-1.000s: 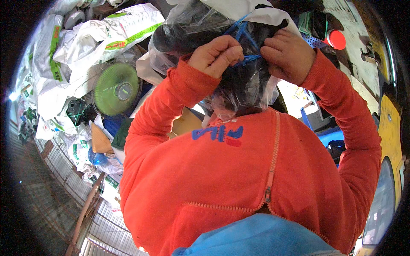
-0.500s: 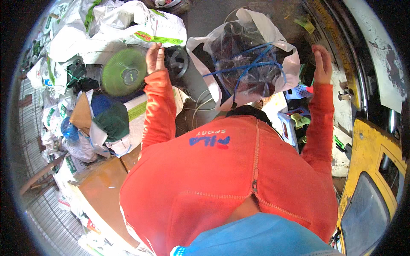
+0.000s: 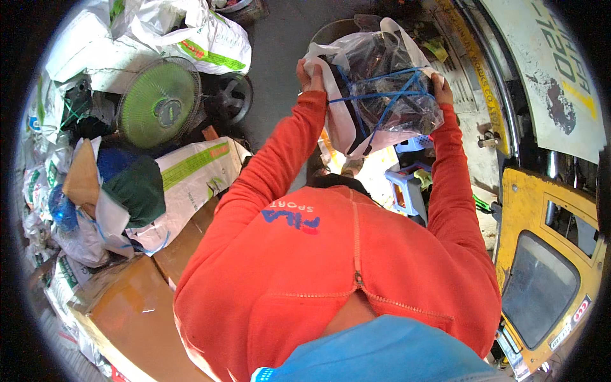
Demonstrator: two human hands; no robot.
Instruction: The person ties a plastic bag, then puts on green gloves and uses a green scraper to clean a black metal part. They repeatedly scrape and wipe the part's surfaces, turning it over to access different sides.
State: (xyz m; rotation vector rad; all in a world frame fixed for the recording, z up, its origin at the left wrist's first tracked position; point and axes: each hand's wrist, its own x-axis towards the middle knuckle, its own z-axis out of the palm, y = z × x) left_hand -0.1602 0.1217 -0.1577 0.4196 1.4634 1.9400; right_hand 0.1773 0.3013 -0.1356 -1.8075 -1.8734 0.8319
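Note:
A bundle [image 3: 382, 89] is ahead of me: dark contents under clear plastic, with a white sack around the sides and blue string crossed over the top. What lies inside cannot be made out. My left hand [image 3: 310, 77] grips its left side at the white sack's edge. On the opposite side, my right hand [image 3: 442, 90] presses against the right edge, fingers partly hidden by the bundle. Both arms reach forward in red-orange sleeves.
To the left stand a green fan [image 3: 159, 102] and a dark wheel [image 3: 229, 99]. White sacks [image 3: 213, 41] and a brown cardboard box [image 3: 133, 309] fill that side. A blue plastic stool [image 3: 407, 191] is beyond my right arm, near a yellow machine panel [image 3: 509, 248].
Both hands, earlier raised and apart from the bundle, have come inward onto its two sides. The bundle now sits slightly farther right in view, and the view has shifted.

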